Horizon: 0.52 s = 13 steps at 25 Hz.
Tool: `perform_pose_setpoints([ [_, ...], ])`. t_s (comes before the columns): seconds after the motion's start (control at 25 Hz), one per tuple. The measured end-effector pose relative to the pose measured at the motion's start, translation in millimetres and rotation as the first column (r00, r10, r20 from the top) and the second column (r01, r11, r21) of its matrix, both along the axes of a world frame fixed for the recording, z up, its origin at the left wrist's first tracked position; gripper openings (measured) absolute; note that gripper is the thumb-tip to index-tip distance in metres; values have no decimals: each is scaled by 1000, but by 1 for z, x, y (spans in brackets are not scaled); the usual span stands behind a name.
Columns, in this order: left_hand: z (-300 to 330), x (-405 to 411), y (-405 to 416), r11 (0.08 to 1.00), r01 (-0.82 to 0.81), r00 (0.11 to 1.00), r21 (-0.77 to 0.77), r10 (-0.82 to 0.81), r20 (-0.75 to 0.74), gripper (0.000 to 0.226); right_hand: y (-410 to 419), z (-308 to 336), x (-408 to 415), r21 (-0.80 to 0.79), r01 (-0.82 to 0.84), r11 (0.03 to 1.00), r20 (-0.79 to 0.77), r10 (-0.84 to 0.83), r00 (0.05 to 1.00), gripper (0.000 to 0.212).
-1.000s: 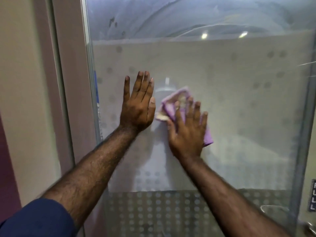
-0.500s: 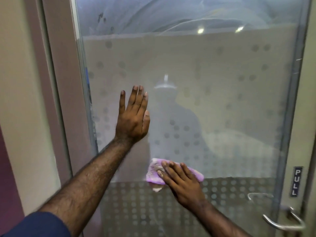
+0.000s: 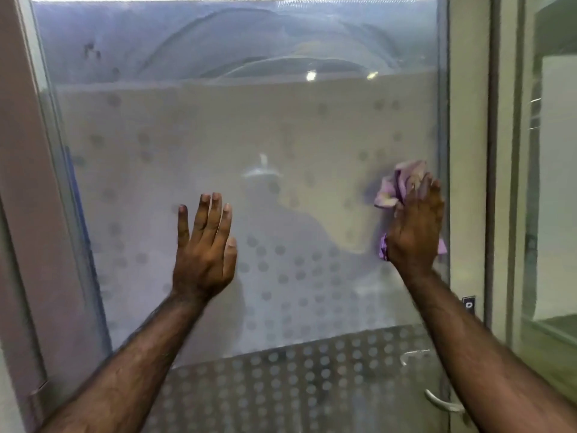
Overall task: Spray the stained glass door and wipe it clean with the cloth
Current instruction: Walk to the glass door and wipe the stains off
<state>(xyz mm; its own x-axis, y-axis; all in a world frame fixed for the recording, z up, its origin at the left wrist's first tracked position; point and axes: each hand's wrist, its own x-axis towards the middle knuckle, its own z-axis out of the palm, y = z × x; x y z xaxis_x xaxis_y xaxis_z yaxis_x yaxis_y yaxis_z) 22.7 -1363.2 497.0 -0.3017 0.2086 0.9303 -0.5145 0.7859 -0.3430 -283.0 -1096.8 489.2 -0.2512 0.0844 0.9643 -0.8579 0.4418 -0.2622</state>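
I see the glass door filling most of my view, a frosted band with grey dots across its middle and a clearer strip above it. In that clear strip, near the top left corner of the pane, a few dark smudges sit on the glass, and curved streaks arc over the upper part. A darker dotted band runs along the bottom.

The purple cloth is bunched up and pressed flat to the glass near the door's right edge, about halfway up the pane. My right hand lies over it, palm to the glass, fingers pointing up and close together, pinning the cloth against the pane rather than closing round it; purple folds stick out above the fingertips and at the heel of the palm.

My left hand is spread flat on the frosted band, left of the door's middle, fingers up, holding nothing. It is well apart from the cloth.

Both forearms reach up from the bottom corners of the view, bare to the elbow.

At the door's lower right, a metal handle shows below my right forearm, and a small dark plate sits on the frame just beside that arm; I cannot read it. A pale frame post borders the door's left edge.
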Motion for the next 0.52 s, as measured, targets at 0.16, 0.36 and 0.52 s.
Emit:
perform_pose_setpoints([
  [0.16, -1, -5, -1, 999, 32, 999, -5, -32, -23, 58, -32, 121, 15, -98, 23, 995, -37, -27, 999, 54],
  [0.36, -2, -5, -3, 996, 93, 994, -6, -93, -60, 56, -110, 164, 118, 103, -85, 991, -277, 111, 955, 71],
  [0.52, -2, -3, -2, 994, 83, 986, 68, -72, -152, 55, -146, 110, 170, 431, -27, 902, -522, 274, 808, 62],
])
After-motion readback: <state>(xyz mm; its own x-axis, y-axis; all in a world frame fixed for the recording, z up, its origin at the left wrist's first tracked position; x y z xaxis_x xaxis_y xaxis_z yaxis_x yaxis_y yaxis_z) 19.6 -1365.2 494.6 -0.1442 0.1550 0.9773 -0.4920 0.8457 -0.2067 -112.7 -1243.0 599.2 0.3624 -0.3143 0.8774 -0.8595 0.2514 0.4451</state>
